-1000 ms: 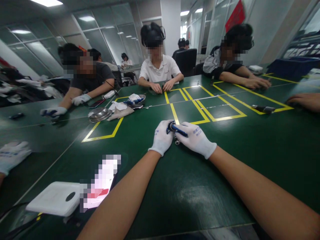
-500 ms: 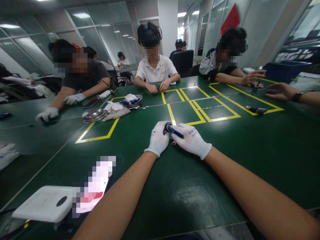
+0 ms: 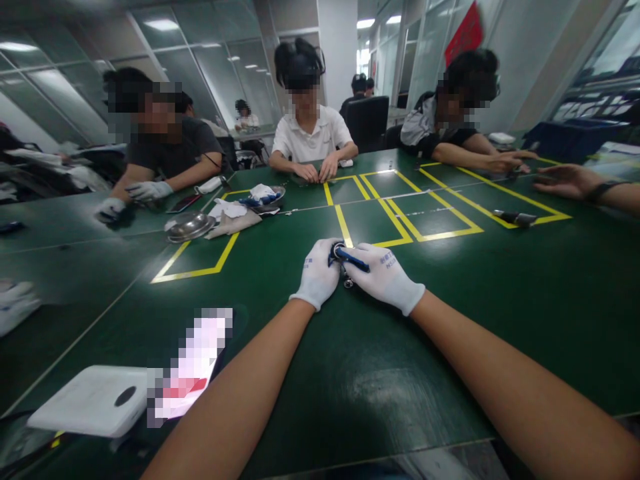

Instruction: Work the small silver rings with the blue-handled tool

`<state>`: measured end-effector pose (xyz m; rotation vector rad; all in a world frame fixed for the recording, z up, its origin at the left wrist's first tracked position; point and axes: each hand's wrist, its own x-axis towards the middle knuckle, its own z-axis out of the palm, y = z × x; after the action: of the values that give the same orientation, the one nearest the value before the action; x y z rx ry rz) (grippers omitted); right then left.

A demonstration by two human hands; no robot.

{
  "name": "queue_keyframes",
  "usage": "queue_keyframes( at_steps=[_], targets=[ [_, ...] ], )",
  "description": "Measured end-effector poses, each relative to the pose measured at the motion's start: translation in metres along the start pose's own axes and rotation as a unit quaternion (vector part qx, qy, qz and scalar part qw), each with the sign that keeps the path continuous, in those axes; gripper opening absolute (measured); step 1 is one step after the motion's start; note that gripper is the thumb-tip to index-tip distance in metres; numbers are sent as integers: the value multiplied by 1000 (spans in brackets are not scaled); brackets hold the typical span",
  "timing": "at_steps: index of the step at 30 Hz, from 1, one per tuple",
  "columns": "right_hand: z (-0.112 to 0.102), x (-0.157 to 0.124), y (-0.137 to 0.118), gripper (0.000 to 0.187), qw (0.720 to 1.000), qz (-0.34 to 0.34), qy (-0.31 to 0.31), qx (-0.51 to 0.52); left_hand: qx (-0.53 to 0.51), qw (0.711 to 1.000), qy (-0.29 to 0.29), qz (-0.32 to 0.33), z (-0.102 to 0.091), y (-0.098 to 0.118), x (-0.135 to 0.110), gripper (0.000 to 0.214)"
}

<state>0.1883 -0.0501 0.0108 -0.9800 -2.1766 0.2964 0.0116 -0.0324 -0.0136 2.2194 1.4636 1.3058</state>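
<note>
Both my hands wear white gloves and meet over the green table [image 3: 280,347]. My left hand [image 3: 318,272] is closed around a dark round part with a bright ring [image 3: 335,251]. In my right hand [image 3: 387,273] is a slim blue tool [image 3: 354,259], its end against the round part; its exact kind cannot be made out. Just below the fingers shows a small shiny metal round piece [image 3: 349,283]; whether it lies on the table or hangs from the part is unclear.
A white box-shaped device [image 3: 85,400] and a lit phone [image 3: 193,367] lie at lower left. Metal bowls [image 3: 189,229] and cloths [image 3: 233,217] stand farther left. Yellow tape [image 3: 410,233] marks the table. A dark cylindrical object [image 3: 515,218] lies right. Co-workers sit around.
My hands keep the same hold on the round part and blue tool, with hardly any shift. At left, a co-worker's gloved hand has drawn inward to the right.
</note>
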Motion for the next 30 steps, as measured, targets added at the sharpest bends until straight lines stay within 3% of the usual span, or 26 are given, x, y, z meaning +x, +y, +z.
queue_keyframes(
  at_steps=[14, 30],
  targets=[
    [2, 0, -2, 16, 999, 16, -1, 28, 1, 999, 9, -35, -1, -1, 1, 32],
    [5, 0, 4, 22, 1000, 2, -3, 28, -4, 1000, 7, -14, -1, 3, 0, 34]
  ],
)
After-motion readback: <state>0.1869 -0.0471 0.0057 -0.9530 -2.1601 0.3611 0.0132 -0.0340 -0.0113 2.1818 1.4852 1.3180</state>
